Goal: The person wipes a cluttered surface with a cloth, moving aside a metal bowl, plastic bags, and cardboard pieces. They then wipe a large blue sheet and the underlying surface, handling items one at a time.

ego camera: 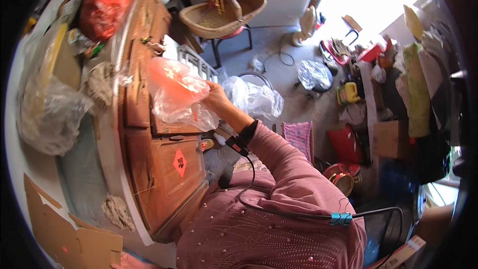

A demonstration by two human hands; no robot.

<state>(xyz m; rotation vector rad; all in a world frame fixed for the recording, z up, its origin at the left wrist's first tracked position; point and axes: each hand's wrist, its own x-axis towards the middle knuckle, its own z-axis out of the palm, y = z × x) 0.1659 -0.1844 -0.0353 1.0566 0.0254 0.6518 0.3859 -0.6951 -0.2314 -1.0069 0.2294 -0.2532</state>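
Observation:
My right hand [216,95] grips crumpled plastic bags [179,89], pinkish-red above and clear below, in front of a brown wooden cabinet [149,179]. A black band circles that wrist. Only part of my left hand [132,261] shows, low at the left, against the lower edge of a torn brown cardboard piece [93,246]. Its fingers are mostly hidden, so its hold cannot be made out. Two crumpled beige cloths, an upper one [100,82] and a lower one [117,213], lie on the cabinet top.
A red plastic bag [108,5] and a clear-wrapped bundle [52,112] occupy the cabinet top. Woven baskets [213,18] rest on a stool. Clear plastic [254,97] and a foil-like covered stool [314,75] stand beyond my arm. A black cable [291,215] crosses my body.

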